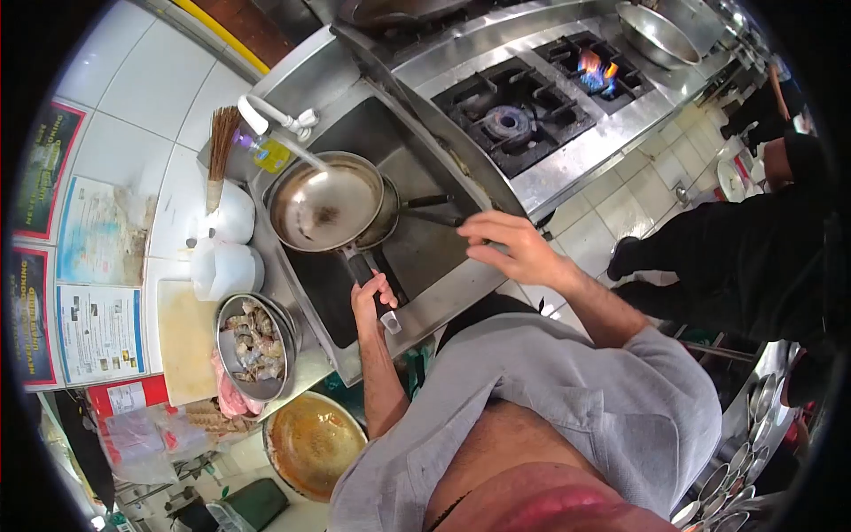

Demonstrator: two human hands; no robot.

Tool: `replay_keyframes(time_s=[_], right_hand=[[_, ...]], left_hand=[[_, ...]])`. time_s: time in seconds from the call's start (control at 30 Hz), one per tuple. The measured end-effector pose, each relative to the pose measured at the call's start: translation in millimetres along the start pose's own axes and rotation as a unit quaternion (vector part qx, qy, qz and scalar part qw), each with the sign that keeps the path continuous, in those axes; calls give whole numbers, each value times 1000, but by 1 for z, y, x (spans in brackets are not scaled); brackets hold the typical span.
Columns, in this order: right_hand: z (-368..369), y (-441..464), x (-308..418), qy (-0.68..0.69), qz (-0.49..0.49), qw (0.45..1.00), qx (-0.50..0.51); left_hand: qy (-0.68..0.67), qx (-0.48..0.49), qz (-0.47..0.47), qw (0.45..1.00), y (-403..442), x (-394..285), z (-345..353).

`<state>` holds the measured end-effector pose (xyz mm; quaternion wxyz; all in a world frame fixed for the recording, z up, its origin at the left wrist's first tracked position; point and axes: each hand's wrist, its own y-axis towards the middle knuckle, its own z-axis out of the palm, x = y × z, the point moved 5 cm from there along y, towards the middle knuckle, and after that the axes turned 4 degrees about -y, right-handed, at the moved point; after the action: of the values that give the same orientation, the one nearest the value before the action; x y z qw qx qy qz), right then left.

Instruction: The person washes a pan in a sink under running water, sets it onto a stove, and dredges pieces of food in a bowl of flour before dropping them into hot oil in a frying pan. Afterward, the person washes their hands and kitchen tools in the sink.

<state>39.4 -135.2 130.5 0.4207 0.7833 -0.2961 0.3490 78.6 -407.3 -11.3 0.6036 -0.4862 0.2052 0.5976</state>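
Observation:
My left hand is closed around the black handle of a steel frying pan, held over the sink beneath the white tap. Another pan sits partly hidden under it, its dark handle pointing right. My right hand is raised over the sink's right side, near the tips of the dark handles, fingers apart and holding nothing that shows. A brush of thin twigs and a yellow soap bottle stand behind the sink.
A stove with a lit burner and a metal bowl lies beyond the sink. At left are a shrimp-filled bowl, a cutting board and a brown-stained bowl. A person in black stands at right.

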Motion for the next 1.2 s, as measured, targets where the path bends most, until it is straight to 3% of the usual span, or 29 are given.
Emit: replay_keyframes(time_s=[0.13,0.23,0.33,0.8,0.93,1.07,1.2], right_hand=[[-20,-35,5,-51,-8,994,-99],[-31,-55,-2,-113,80,962,-236],[-30,-67,-14,-104,127,944,-288],[-36,-93,-52,-75,211,950,-219],[-49,-103,-62,-79,227,946,-218],[-56,-123,-85,-61,239,936,-250],[-63,-141,-97,-67,281,926,-245]], left_hand=[[-226,114,-122,960,32,41,-11],[-302,153,-139,931,39,51,6],[-263,143,-148,943,55,68,0],[-193,107,-132,966,56,73,7],[-150,58,-118,980,50,69,7],[-203,107,-142,963,63,79,-5],[-196,57,-142,968,62,75,3]])
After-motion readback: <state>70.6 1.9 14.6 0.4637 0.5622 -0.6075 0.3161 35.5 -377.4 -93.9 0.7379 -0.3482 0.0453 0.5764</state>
